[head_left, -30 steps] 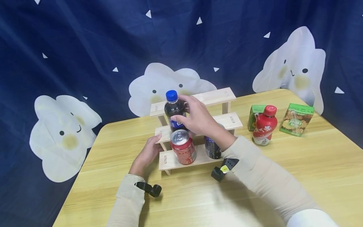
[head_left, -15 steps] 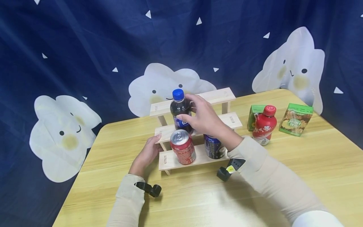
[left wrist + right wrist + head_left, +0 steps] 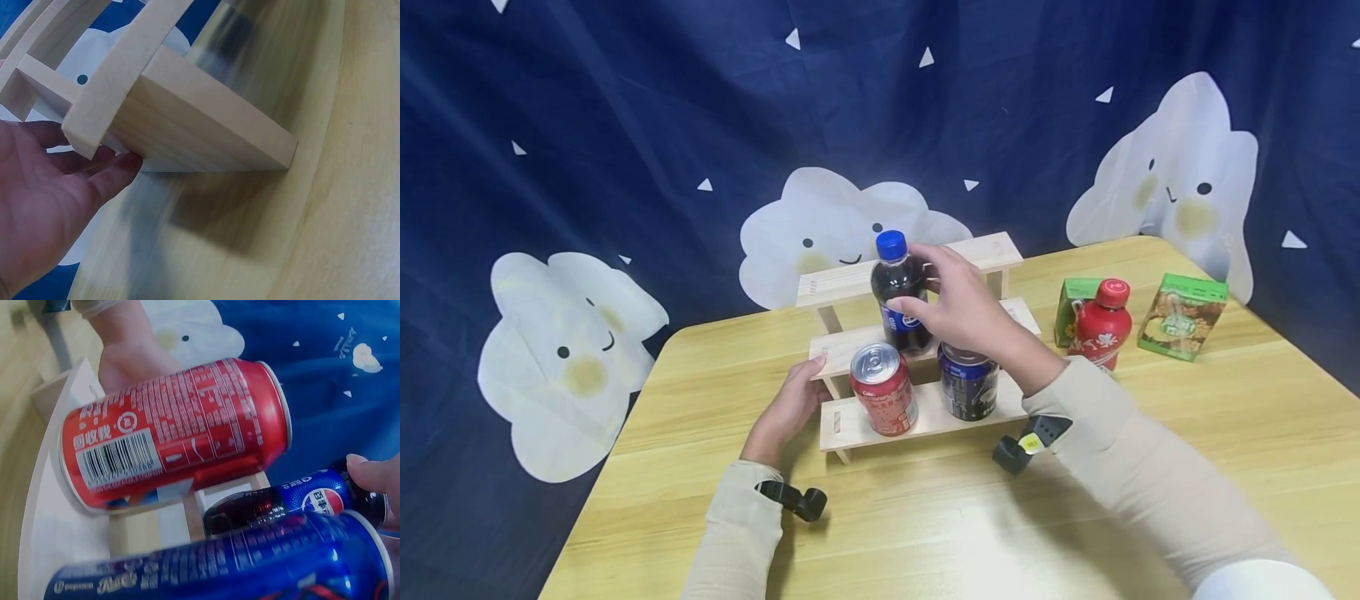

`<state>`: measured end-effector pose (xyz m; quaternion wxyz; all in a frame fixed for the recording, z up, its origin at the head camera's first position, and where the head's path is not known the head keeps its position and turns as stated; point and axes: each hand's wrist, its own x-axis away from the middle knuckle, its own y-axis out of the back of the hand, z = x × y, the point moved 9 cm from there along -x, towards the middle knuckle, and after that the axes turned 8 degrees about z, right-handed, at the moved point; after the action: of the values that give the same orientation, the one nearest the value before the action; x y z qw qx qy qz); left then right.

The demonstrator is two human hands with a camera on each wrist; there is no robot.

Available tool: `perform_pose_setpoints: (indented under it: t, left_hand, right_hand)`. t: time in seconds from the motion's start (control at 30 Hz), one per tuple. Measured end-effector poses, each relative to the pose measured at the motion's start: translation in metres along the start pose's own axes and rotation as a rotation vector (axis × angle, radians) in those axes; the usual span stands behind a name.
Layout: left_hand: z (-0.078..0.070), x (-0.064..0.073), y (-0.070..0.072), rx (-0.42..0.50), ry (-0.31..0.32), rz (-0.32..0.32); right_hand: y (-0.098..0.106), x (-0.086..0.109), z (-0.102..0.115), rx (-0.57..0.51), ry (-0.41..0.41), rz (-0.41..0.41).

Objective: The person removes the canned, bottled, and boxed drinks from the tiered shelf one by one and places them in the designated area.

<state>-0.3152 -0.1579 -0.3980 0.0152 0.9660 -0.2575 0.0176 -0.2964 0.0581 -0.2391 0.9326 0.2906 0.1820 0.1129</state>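
Observation:
My right hand point(image 3: 964, 302) grips a cola bottle point(image 3: 898, 279) with a blue cap and blue Pepsi label, thumb in front. The bottle is upright at the middle tier of a three-tier wooden display shelf point(image 3: 838, 354). My left hand point(image 3: 792, 407) holds the left end of that middle tier; in the left wrist view its fingers point(image 3: 119, 175) lie against the plank end. On the bottom tier stand a red Coke can point(image 3: 886, 402) at left and a dark blue can point(image 3: 967, 387) at right. The right wrist view shows the bottle behind both cans.
Right of the shelf, a red bottle point(image 3: 1101, 325) stands in front of a green carton point(image 3: 1067, 312), with a second green and brown carton point(image 3: 1182, 317) further right. All are on the wooden table point(image 3: 700, 433). A blue curtain point(image 3: 662, 100) with clouds hangs behind.
My right hand has moved the cola bottle to the right along the middle tier, from behind the Coke can toward the gap between the cans. My left hand has kept its place.

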Motion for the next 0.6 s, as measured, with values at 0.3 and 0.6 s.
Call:
perform_pose_setpoints:
  t: [0.3,0.6]
  left_hand:
    - [0.001,-0.001,0.000,-0.003,0.001,-0.002]
    - [0.000,0.000,0.001,-0.011,0.001,-0.005]
  right_hand:
    - [0.017,0.007,-0.011,0.039,-0.033,-0.014]
    - [0.033,0.015,-0.021,0.047,-0.054,-0.028]
